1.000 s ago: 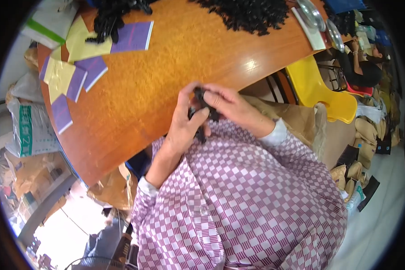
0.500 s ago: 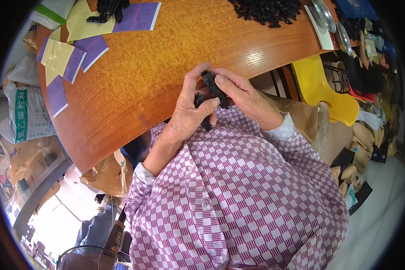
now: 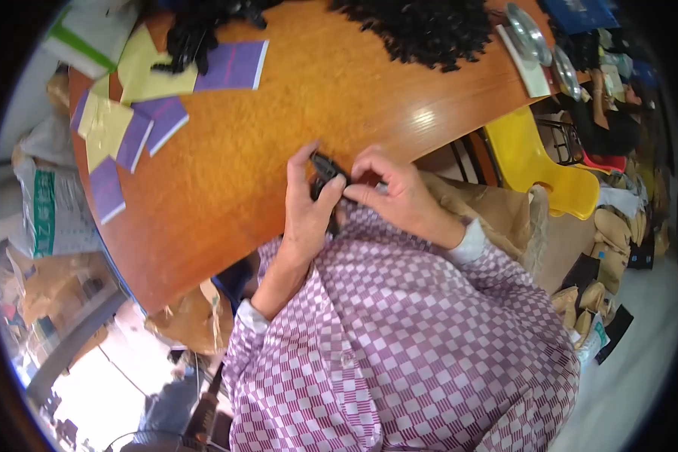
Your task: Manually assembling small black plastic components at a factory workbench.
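We see two hands meeting at the near edge of a round wooden table [image 3: 241,151]; between them is a small black piece [image 3: 325,169], and it sits right at the table's edge, close to the person's chest; the left hand [image 3: 305,218] is curled around the piece from below, with the thumb up along its side; the right hand [image 3: 392,192] pinches the piece from the other side with bent fingers [image 3: 361,162]; both hands are closed on it, so the two hands touch each other there; we cannot tell what the little piece is, because most of it is hidden by the fingers; the arms wear sleeves with purple and white squares [image 3: 399,339]; far across the table lies a big heap of small black bits [image 3: 429,26], well apart from the hands; another smaller black heap [image 3: 192,38] lies at the far left, on top of yellow paper sheets [image 3: 147,71]; purple cards [image 3: 233,66] lie beside the yellow ones, and more purple and yellow ones run down the left edge of the table; a yellow plastic chair [image 3: 539,162] stands to the right of the table; brown paper bags [image 3: 497,215] sit near the right arm.
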